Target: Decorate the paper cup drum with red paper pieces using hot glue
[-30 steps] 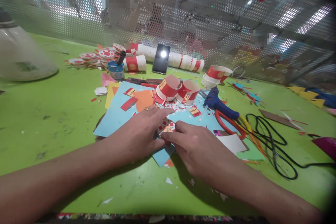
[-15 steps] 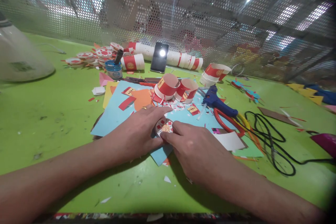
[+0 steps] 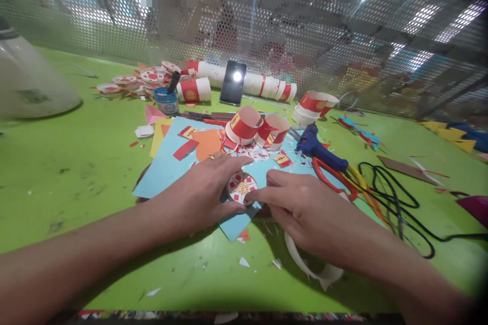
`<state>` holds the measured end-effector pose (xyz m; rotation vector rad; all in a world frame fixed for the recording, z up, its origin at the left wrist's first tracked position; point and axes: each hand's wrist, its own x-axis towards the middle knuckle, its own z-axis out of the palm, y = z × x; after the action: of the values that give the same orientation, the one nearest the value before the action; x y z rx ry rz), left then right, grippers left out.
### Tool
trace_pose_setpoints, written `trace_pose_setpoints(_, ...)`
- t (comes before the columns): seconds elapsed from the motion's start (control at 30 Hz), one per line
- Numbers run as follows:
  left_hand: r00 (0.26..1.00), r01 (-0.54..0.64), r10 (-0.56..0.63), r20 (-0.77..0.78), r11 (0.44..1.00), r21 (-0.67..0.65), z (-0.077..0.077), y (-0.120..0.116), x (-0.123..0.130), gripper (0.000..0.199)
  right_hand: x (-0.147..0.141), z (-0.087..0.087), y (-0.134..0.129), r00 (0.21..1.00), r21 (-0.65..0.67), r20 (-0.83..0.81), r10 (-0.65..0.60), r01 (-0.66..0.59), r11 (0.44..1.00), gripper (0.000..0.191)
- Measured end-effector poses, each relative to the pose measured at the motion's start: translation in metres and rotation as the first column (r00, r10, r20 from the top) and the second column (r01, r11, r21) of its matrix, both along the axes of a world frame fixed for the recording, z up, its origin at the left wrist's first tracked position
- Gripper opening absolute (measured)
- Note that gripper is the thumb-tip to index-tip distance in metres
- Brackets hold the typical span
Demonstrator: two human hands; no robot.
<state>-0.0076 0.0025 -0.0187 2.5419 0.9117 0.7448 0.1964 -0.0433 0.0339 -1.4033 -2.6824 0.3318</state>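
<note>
A round white paper disc [image 3: 244, 182] with red diamonds and a yellow pattern lies on light-blue paper. My left hand [image 3: 208, 188] curves around its left side, fingers along the far edge and thumb along the near edge. The outstretched index finger of my right hand [image 3: 293, 198] touches the disc's lower right part; its other fingers are bent, partly hidden, with nothing visible in them. Beneath that hand lies a white ring-like strip [image 3: 301, 259], partly covered. Just beyond the disc are two red-and-white cut cup pieces [image 3: 244, 124] and paper scraps.
A blue glue gun [image 3: 320, 148] and orange-handled scissors [image 3: 324, 177] lie right, beside a looped black cable [image 3: 396, 203]. At the back are a phone [image 3: 232, 83], paper cups [image 3: 194, 90], a blue jar [image 3: 166, 101] and stacked discs [image 3: 125, 81]. A whitish container [image 3: 34, 81] stands left.
My right hand has shifted slightly right, its index finger now more stretched, uncovering more of the disc. The white ring-like strip shows beneath it. My left hand has barely moved.
</note>
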Motion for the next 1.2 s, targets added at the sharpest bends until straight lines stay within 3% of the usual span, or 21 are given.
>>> trace_pose_setpoints(0.33, 1.0, -0.009, 0.009, -0.026, 1.0, -0.013, 0.0, 0.0, 0.001, 0.051, -0.004, -0.015, -0.007, 0.995, 0.114, 0.075, 0.073, -0.081, 0.99, 0.04)
trace_pose_setpoints(0.53, 1.0, 0.001, -0.001, -0.019, 1.0, -0.03, 0.001, 0.001, 0.0, 0.06, -0.005, -0.006, -0.002, 0.999, 0.092, 0.045, 0.021, -0.026, 0.995, 0.027)
trace_pose_setpoints(0.63, 0.999, 0.007, -0.008, -0.033, 0.999, -0.032, 0.0, 0.0, 0.0, 0.062, -0.006, -0.005, 0.003, 0.999, 0.15, -0.031, -0.027, 0.031, 0.988, 0.018)
trace_pose_setpoints(0.93, 0.995, 0.02, -0.007, -0.096, 0.989, 0.144, 0.002, -0.007, 0.003, 0.06, -0.015, -0.016, 0.005, 0.982, 0.174, -0.18, 0.051, -0.019, 0.985, 0.012)
trace_pose_setpoints(1.2, 0.998, 0.006, 0.001, -0.058, 0.991, 0.133, -0.005, -0.008, 0.003, 0.07, -0.015, -0.015, 0.011, 0.998, 0.228, -0.007, 0.06, -0.057, 0.972, 0.012)
